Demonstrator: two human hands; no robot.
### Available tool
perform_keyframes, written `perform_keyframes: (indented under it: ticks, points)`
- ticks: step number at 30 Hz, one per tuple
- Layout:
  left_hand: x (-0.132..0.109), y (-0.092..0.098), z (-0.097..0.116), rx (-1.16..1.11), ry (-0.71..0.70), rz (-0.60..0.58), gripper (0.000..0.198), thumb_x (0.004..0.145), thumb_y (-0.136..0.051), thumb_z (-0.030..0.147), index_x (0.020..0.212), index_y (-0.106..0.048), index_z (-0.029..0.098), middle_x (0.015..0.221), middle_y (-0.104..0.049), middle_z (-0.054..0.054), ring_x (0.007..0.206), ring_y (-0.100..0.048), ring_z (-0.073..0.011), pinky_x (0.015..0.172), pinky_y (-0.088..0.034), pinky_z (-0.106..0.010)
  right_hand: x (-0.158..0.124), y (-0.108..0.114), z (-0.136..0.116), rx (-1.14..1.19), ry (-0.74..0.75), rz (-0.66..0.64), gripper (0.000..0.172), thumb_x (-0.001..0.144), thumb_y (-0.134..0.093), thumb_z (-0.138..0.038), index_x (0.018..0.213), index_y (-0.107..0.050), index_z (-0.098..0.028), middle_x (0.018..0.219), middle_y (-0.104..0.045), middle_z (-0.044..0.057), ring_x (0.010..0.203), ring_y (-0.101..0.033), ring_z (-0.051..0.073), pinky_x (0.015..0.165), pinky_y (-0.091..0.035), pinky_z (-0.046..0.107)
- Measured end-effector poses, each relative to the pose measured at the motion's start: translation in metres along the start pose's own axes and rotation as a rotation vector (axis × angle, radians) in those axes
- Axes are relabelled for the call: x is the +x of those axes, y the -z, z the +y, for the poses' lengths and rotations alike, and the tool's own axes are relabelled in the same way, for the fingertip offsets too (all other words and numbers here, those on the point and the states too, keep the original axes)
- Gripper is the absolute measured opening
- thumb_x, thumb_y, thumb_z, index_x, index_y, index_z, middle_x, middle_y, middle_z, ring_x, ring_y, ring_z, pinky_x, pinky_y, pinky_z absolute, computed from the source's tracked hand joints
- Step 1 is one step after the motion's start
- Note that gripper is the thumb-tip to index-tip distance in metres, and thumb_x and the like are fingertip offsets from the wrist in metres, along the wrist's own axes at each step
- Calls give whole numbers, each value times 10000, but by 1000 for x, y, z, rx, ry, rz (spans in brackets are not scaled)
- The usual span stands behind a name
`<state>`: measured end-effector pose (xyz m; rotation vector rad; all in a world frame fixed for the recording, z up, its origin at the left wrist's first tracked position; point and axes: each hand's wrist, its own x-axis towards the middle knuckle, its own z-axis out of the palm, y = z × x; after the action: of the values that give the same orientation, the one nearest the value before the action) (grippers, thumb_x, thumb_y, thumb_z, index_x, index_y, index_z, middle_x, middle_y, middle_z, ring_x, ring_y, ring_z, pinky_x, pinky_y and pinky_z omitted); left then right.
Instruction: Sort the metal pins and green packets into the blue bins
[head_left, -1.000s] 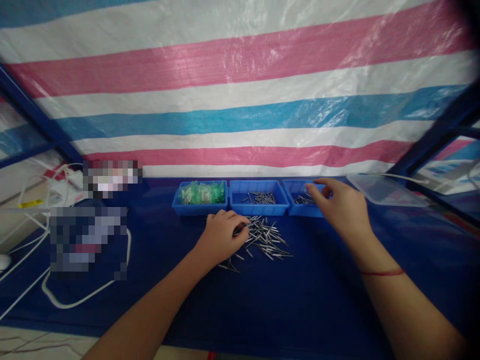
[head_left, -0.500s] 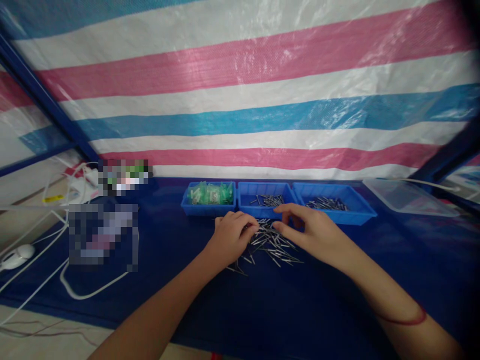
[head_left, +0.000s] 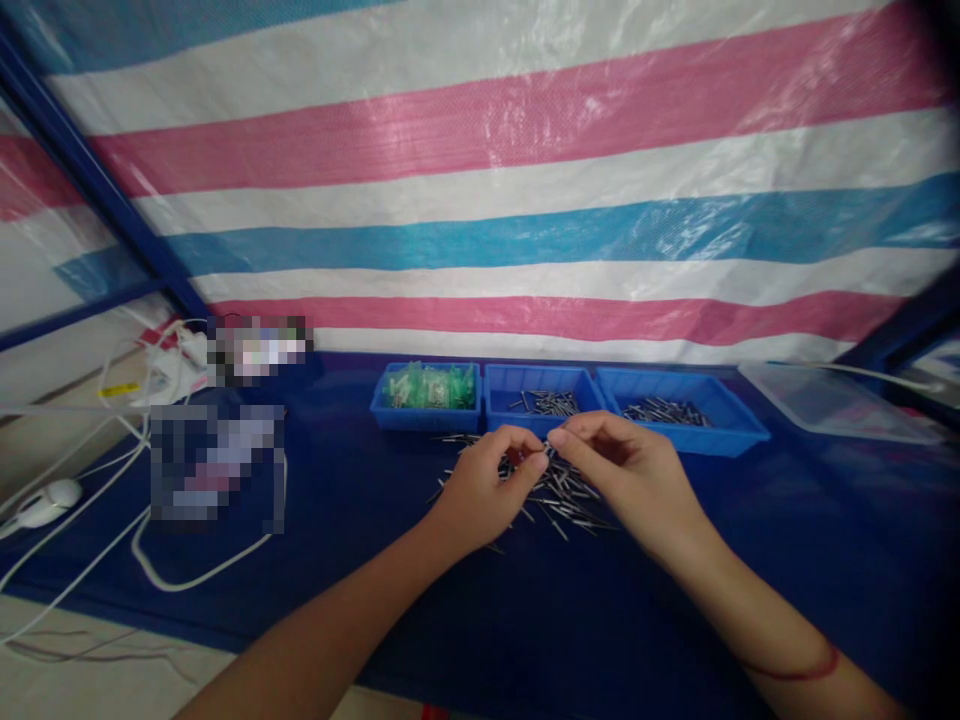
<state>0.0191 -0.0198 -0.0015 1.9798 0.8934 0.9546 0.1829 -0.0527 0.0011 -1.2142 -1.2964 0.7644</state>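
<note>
– What is held, and where?
– A thin pin (head_left: 547, 447) appears to be pinched where the thumb and forefinger tips of the left hand (head_left: 486, 490) and the right hand (head_left: 634, 472) meet. So small a piece cannot be made out for certain, and its long axis cannot be told.
– How are the hands set?
– Both are curled into a fingertip pinch, and neither is spread flat.
– What lies about them?
– A loose heap of pins (head_left: 564, 498) is spread just beneath and between the hands on the blue cloth (head_left: 600, 620), the pins pointing every way. It lies about equally near to either hand.
– And farther out?
– Three blue trays are set just beyond the fingertips. The middle tray (head_left: 501, 385) is straight ahead, the tray of green parts (head_left: 424, 418) is beyond the left hand, and the right tray (head_left: 690, 440) is beyond the right. Well off to the left, a white cable (head_left: 202, 575) and a mouse (head_left: 49, 500) are seen.
</note>
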Motion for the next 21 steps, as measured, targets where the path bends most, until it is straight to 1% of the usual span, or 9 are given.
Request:
perform_keyframes:
  ticks: [4,8,12,17,21]
  points:
    - [-1,-1,-1,-9,-45,-22,155,893,-538,294,981,-571,170,870,-603,-21,785,-549,-137,739,-437,-265,-2,0,-1,-28,34,-68,177,790,-670,-364,772,-655,-189,750,-638,14,684,-563,136,613,-451,260]
    - [1,-2,-4,25,-89,42,125,875,-571,279,934,-614,178,949,-574,-52,845,-540,-155,748,-442,-281,-3,-1,-2,-52,36,-98,184,798,-656,-369,842,-682,-192,781,-663,26,688,-578,147,607,-462,272]
    - [2,0,-5,19,-119,77,123,850,-606,271,933,-630,184,997,-554,-66,898,-533,-171,765,-452,-295,-2,1,-6,-49,34,-89,176,790,-660,-368,844,-690,-203,767,-661,19,674,-578,140,593,-463,262]
    - [2,3,2,13,-93,123,103,842,-612,259,913,-636,189,1005,-553,-64,863,-532,-159,711,-457,-272,1,4,-12,7,-5,-124,166,787,-657,-364,808,-682,-201,708,-631,5,638,-554,126,586,-460,253]
    - [2,4,6,6,-84,164,105,855,-581,264,905,-627,185,1004,-536,-57,785,-519,-132,642,-438,-246,1,2,-15,43,-79,-195,190,779,-650,-370,779,-670,-180,643,-601,-3,553,-511,106,510,-423,237]
